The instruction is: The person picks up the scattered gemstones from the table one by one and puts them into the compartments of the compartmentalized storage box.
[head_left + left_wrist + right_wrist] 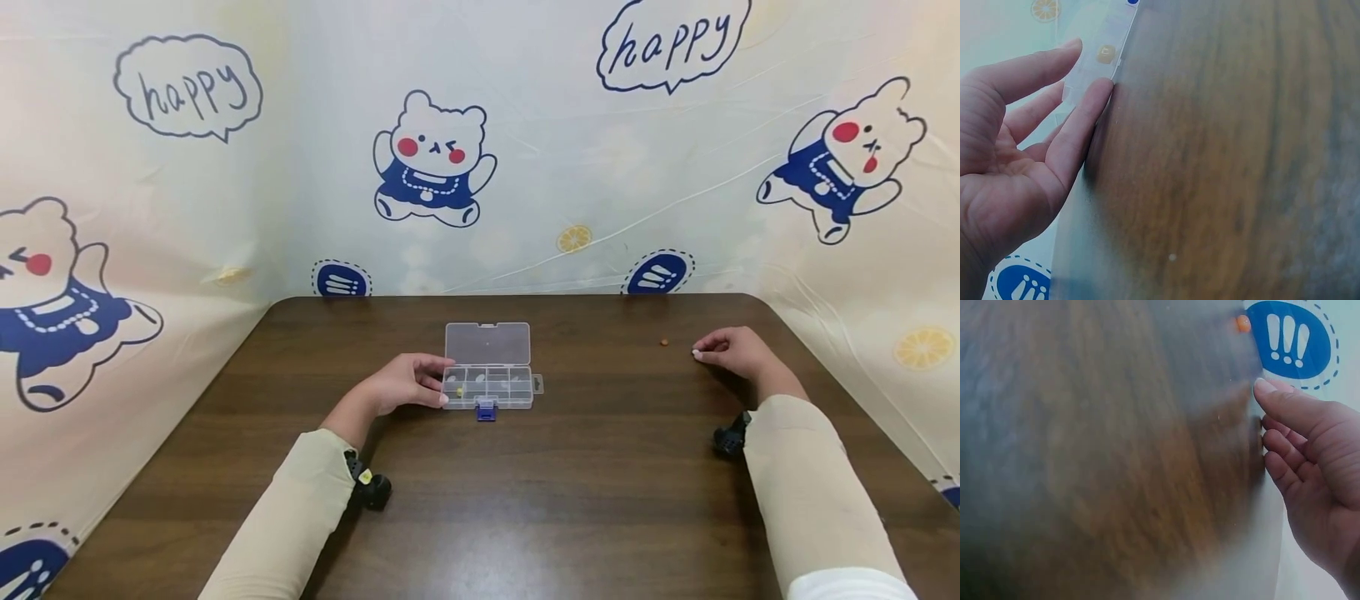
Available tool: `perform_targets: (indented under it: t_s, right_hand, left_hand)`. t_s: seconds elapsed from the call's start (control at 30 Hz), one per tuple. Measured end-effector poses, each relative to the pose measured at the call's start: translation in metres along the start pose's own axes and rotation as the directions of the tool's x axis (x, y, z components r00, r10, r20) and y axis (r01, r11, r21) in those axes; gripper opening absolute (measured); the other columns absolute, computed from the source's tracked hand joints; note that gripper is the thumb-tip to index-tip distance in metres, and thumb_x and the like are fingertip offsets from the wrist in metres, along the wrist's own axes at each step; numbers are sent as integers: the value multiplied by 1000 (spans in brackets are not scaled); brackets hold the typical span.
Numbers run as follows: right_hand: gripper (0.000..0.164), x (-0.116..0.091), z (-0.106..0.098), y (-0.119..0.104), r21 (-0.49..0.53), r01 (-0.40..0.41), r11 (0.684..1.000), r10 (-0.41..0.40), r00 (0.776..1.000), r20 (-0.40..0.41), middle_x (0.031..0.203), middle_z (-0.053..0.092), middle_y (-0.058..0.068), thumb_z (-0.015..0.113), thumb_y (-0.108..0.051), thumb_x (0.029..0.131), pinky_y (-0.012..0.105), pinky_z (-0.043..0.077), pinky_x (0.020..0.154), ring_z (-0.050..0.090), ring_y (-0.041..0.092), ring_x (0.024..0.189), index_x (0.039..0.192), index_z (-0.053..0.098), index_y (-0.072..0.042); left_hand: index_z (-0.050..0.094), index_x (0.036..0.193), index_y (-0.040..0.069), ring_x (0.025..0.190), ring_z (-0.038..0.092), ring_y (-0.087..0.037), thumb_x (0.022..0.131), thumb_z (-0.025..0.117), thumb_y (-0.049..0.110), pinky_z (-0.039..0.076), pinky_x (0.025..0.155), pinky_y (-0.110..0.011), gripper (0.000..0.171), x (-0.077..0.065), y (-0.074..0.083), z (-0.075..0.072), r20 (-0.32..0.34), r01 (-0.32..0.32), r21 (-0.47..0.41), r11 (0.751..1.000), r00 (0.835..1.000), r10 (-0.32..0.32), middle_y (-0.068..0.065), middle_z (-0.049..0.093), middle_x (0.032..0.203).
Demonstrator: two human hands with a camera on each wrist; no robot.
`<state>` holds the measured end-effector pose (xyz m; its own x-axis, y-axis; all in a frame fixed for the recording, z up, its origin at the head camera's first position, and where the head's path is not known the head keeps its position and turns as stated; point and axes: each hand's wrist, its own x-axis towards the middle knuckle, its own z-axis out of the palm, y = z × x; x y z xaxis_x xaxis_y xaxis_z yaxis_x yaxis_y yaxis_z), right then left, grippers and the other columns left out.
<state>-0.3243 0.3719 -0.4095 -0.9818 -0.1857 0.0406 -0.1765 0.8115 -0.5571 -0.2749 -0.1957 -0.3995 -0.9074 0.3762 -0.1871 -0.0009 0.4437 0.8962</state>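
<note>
A clear plastic compartment box (489,375) lies at the table's middle with its lid folded back flat and a blue latch (486,408) at its near edge. Its cells hold small white pieces and one yellow piece (459,391). My left hand (423,383) rests against the box's left end, with straight fingers (1085,119) touching the box (1110,37) at its edge. Far to the right, my right hand (712,350) rests on the table with loosely curled fingers (1285,406) and holds nothing. A tiny orange bead (664,342) lies just left of it, also seen as the bead (1243,324) beyond the fingertips.
The dark wooden table (570,500) has rounded far corners and is walled on three sides by a cartoon-bear cloth (435,158). A wrist camera (371,487) sits under each sleeve.
</note>
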Motion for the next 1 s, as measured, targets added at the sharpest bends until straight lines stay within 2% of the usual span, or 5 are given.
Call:
perform_targets:
  t_s: [0.13, 0.43, 0.73, 1.0]
  right_hand:
    - [26, -2, -1, -3, 14, 16, 1000, -16, 1000, -5, 93, 71, 14, 74, -18, 88, 30, 50, 68, 59, 16, 78, 102, 71, 4]
    - [28, -7, -7, -13, 16, -12, 1000, 12, 1000, 21, 95, 68, 11, 72, -22, 90, 33, 50, 72, 56, 25, 83, 106, 71, 1]
    - [24, -9, -9, -20, -8, 34, 999, -35, 999, -26, 94, 68, 11, 72, -21, 90, 33, 50, 70, 56, 25, 82, 103, 72, 0]
    - [25, -14, -9, -28, 20, 58, 998, -57, 997, -42, 94, 68, 11, 73, -22, 89, 28, 49, 65, 55, 23, 79, 103, 72, -1]
  left_hand:
    - [57, 135, 8, 104, 59, -26, 75, 83, 1, 56, 83, -34, 66, 0, -1, 0, 0, -8, 6, 1000, 1000, 8, -15, 54, 129]
    - [57, 135, 8, 104, 59, -26, 75, 82, 0, 56, 83, -34, 66, 1, 0, 1, 0, -5, 0, 1000, 1000, 5, -16, 53, 129]
    - [57, 135, 8, 104, 60, -26, 75, 82, 0, 56, 83, -34, 66, 0, 0, 1, 3, -3, -8, 1000, 1000, 3, -15, 54, 128]
    - [57, 136, 9, 104, 59, -26, 76, 82, 1, 56, 83, -34, 65, 0, -2, 1, 7, -10, -4, 1000, 1000, 10, -15, 54, 129]
